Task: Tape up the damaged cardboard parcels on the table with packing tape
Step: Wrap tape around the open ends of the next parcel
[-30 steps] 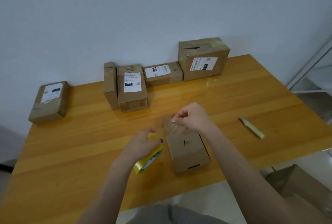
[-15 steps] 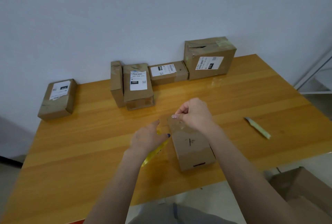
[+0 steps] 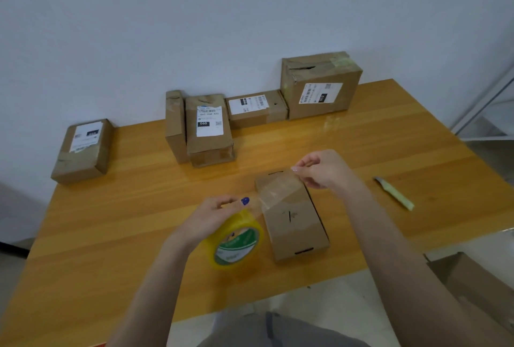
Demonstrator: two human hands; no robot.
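Note:
A small brown cardboard parcel [image 3: 294, 218] lies flat near the table's front edge, with a slit in its top. My left hand [image 3: 214, 216] grips a yellow roll of clear packing tape [image 3: 236, 241] just left of the parcel. My right hand [image 3: 322, 168] pinches the free end of the tape strip [image 3: 275, 191] above the parcel's far end. The strip stretches from the roll across the parcel's far top corner. Several other taped and torn parcels stand along the wall, the largest [image 3: 319, 85] at the right.
A yellow-handled box cutter [image 3: 395, 193] lies on the wooden table [image 3: 111, 235] to the right of the parcel. One labelled parcel [image 3: 83, 149] sits alone at the far left. An open cardboard box [image 3: 478, 285] stands on the floor at the right.
My left hand has drawn the roll back toward me and turned its face up, pulling out more tape. My right hand has kept hold of the tape end over the parcel's far edge.

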